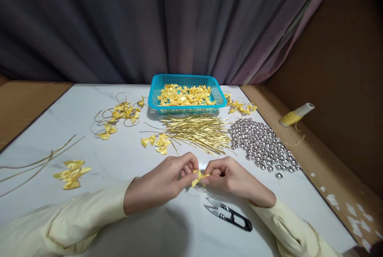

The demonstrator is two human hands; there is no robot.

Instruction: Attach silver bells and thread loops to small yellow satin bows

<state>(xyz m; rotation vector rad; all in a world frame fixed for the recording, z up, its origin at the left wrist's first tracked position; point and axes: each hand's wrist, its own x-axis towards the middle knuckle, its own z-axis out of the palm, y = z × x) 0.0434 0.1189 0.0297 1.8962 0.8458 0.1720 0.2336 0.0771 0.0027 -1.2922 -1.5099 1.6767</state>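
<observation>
Both hands meet over the white table (pixel 125 161), pinching one small yellow ribbon bow (pixel 198 178) between them. My left hand (pixel 164 179) has its fingers closed on the bow's left side. My right hand (pixel 233 177) is closed on its right side. Just below the hands lie small black thread snips (pixel 229 214). A pile of gold wire ties (pixel 199 131) lies beyond the hands, with several loose yellow bows (pixel 157 142) at its left.
A blue basket (pixel 187 107) holding several yellow bows stands at the back. Silver bells (pixel 261 145) are heaped at right. Finished bows on gold loops (pixel 122 113) lie at back left, more bows (pixel 72 173) at left. A yellow thread spool (pixel 295 115) lies off the table at right.
</observation>
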